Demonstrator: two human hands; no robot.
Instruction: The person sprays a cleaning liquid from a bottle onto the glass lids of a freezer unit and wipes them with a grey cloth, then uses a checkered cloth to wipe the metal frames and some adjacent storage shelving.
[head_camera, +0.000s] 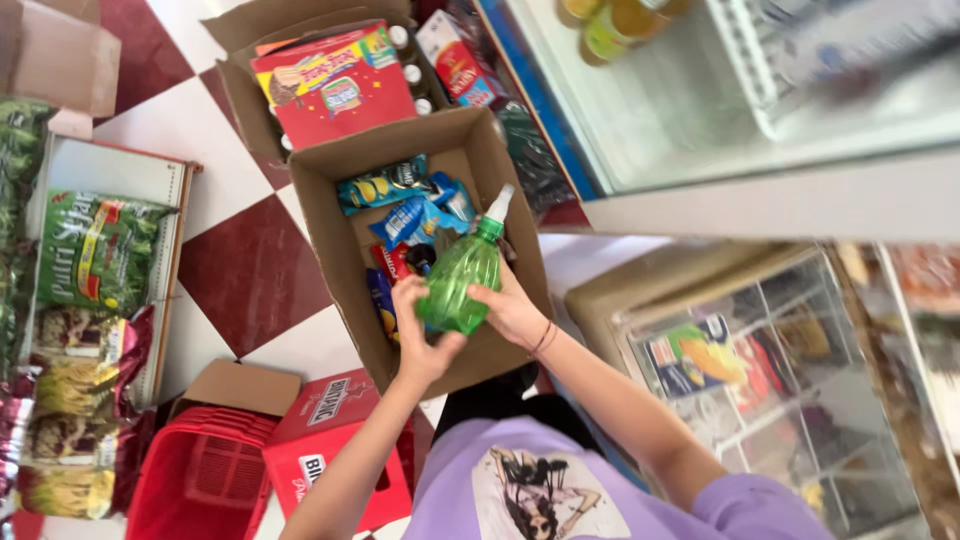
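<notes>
Both hands, left hand and right hand, are clasping the green bottle between them, hovering over the open cardboard box of snack packets.

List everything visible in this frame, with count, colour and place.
bottle: one, green, white cap, held over the box
box: one open, brown, centre floor, holding blue and yellow snack packets
red carton: one, in the far box
basket: one, red, lower left
green bags: several, left rack
glass case: one, right
left hand: grip on the bottle's base
right hand: grip on the bottle's side
</notes>
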